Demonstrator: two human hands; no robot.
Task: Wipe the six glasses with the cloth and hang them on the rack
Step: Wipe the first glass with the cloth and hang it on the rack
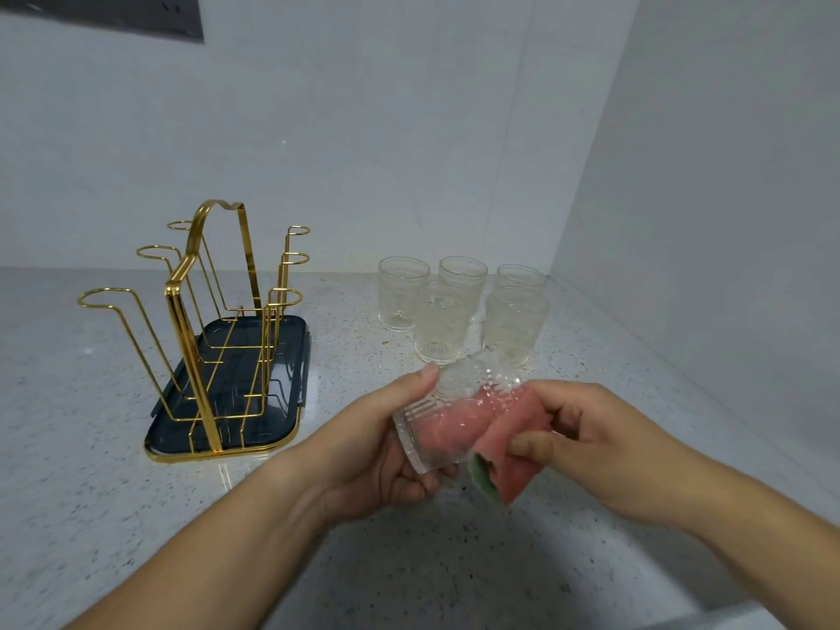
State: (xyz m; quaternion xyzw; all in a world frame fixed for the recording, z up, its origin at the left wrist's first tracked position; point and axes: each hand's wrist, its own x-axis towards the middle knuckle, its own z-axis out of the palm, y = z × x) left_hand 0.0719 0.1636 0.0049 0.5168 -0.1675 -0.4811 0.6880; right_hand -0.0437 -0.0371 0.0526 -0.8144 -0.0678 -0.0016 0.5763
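Above the speckled worktop [91, 447], near its front edge, the left hand [377, 447] grips a ribbed glass [447, 397] tipped on its side, thumb on top and fingers curled beneath. The right hand [586, 443] pinches a pink cloth [513, 447] with a green edge, part of it pushed into the glass's mouth. Behind the hands five more glasses [443, 322] stand upright in a cluster near the right wall [682, 220], and well to their left a gold wire rack [200, 311] stands on a dark tray [282, 370].
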